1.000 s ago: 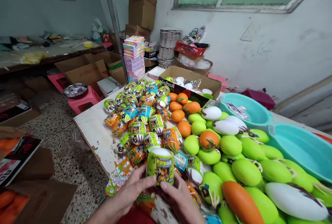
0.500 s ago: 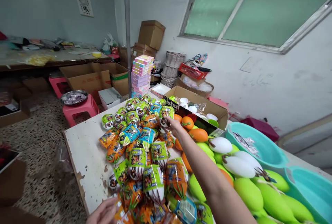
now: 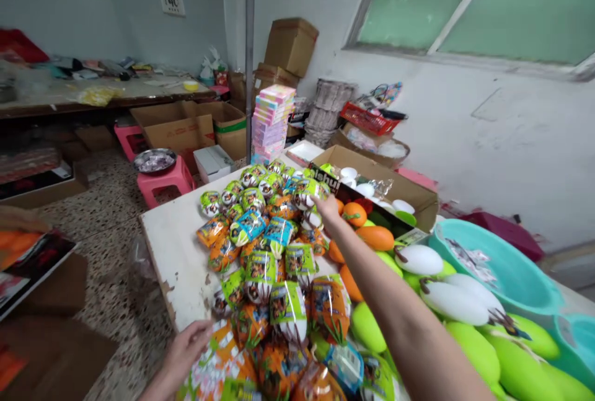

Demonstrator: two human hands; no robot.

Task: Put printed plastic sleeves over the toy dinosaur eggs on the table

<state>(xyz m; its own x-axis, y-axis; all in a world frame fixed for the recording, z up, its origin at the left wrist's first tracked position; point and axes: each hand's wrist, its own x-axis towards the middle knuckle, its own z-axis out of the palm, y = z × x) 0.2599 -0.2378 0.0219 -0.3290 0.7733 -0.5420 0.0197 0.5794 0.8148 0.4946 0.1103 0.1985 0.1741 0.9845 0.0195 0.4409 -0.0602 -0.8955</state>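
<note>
My right hand (image 3: 326, 207) reaches across the pile, its fingers closed on a green-and-white wrapped toy egg (image 3: 307, 193) beside the cardboard box. Around it lie many clear-wrapped toy packs with green, orange and blue labels, such as an orange pack (image 3: 330, 302) and a blue-labelled pack (image 3: 248, 225). My left hand (image 3: 188, 346) is low at the table's near left edge, fingers curled together. It is next to an orange printed bag (image 3: 218, 357); whether anything is between its fingers is hidden.
Unwrapped orange (image 3: 375, 238), white (image 3: 421, 259) and green plastic shapes (image 3: 474, 345) lie on the right. Behind them stand an open cardboard box (image 3: 418, 202) and a turquoise basin (image 3: 511, 277). A metal pole (image 3: 250, 54) rises behind the table (image 3: 171, 233). A pink stool (image 3: 167, 187) holds a metal bowl.
The view has shifted, so the scene appears farther right. My left hand has come away from the orange pack it was near, showing more of the printed bag. My right hand stays at the green-and-white egg.
</note>
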